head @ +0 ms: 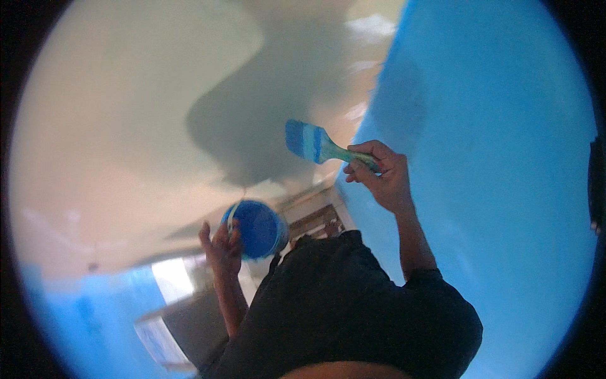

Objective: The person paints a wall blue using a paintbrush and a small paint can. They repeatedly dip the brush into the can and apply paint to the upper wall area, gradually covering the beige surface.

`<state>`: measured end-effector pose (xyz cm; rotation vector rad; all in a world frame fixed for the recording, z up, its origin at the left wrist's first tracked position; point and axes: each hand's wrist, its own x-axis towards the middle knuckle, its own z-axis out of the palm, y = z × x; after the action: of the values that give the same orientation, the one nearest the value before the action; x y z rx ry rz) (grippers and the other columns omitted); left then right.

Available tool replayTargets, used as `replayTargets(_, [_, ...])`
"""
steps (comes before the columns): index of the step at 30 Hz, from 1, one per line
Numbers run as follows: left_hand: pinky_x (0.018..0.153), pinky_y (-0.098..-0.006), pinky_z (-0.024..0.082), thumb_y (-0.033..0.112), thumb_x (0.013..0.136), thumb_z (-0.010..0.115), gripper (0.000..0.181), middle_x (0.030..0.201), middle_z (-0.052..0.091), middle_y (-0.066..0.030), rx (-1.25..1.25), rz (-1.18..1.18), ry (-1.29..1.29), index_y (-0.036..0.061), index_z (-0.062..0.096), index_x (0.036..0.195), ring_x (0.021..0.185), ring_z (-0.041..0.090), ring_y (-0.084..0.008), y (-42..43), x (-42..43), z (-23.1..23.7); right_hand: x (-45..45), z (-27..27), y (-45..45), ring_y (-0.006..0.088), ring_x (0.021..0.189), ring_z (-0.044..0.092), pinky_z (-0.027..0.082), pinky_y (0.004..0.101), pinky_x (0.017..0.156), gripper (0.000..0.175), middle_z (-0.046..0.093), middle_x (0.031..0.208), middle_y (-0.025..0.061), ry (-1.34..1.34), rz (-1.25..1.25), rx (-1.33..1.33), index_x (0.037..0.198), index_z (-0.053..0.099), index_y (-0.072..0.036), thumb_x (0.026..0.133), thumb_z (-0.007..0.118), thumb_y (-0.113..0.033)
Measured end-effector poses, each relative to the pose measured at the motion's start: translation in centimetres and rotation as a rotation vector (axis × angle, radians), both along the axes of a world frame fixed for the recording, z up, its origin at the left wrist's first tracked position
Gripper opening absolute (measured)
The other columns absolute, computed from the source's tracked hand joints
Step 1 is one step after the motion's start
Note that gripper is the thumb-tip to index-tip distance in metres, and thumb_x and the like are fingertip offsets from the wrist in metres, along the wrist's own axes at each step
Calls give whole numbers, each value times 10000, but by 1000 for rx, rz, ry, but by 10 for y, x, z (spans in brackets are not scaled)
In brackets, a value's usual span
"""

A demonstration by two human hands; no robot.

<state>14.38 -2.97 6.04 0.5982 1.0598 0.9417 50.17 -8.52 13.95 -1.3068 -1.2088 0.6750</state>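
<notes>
My right hand [382, 177] grips the handle of a flat paintbrush [318, 143]. Its bristles are coated in blue and point left, away from the blue wall. Blue and pale paint marks its ferrule, and the handle is stained green. Lower and to the left, my left hand [224, 248] holds a small paint bucket [282, 232] by its pale handle [232, 217]. Blue covers the inside of the bucket; the paint level cannot be made out. Brush and bucket are apart, with the brush above and to the right.
A blue-painted wall [478, 156] rises close on my right, meeting a cream surface [118, 118] along a slanting edge. My shadow falls on both. A bright opening [173, 280] and another blue wall section [94, 312] show at lower left. A brown slatted object [315, 220] lies beyond my shirt.
</notes>
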Motion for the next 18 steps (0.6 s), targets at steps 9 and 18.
replayTargets(9, [470,-247,186,609,942,228,687,609,371,63,87,-3,57,23,574,1042,499,239,-71,-20,32,66,-63,-9,28,123,636,664,558,258,548,163,673,719,110,153,399,-311,1010,663,27,902,622,-88])
replayTargets(18, [480,-242,157,691,908,231,782,634,327,76,192,-43,13,8,568,1090,523,227,-57,-17,36,93,-124,-31,91,283,663,699,547,394,634,249,693,786,202,-734,800,-42,1037,638,-30,900,597,-234])
